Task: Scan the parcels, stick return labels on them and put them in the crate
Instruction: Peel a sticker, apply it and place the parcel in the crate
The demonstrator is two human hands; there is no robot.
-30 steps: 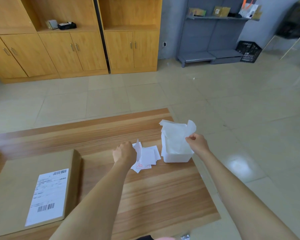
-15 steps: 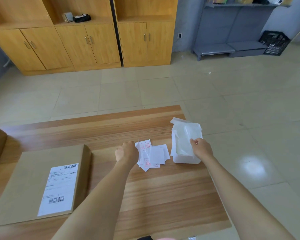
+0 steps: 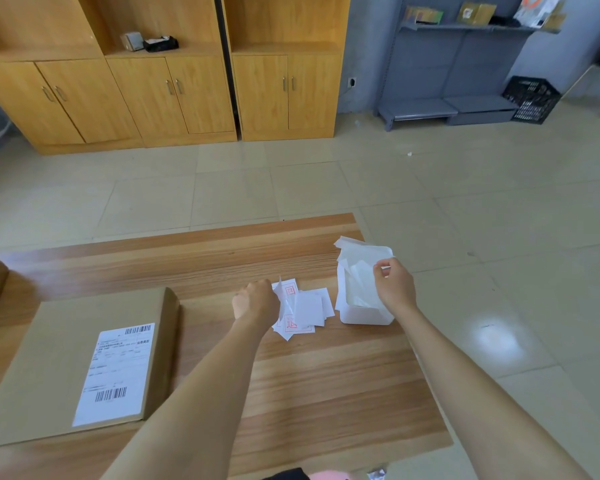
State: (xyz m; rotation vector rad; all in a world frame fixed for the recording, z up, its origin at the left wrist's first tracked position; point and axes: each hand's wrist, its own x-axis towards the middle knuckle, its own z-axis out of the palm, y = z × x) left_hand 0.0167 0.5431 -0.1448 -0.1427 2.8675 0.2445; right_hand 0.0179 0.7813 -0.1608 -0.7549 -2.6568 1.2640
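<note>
Parcel (image 3: 49, 368), a flat brown carton with its shipping label (image 3: 118, 372) facing up, lies nearest me at the lower left of the frame, on the wooden table (image 3: 326, 393), with no return label on it yet. Just past it, mid-frame, my left hand (image 3: 255, 301) is curled at the edge of the label pile (image 3: 312, 311), and it seems to pinch one return label (image 3: 284, 301) that stands up beside the knuckles; the fingertips themselves are hidden. To the right, my right hand (image 3: 395, 289) pinches the backing paper (image 3: 357, 268) at the rim of the white tub (image 3: 364, 317). A second ago that paper was held raised above the tub; now it sits lower, tucked inside, so I judge the waste is nearly disposed of and sticking comes next. Far off, upper right, the black crate (image 3: 530, 100) sits on the floor, well apart from the parcel.
</note>
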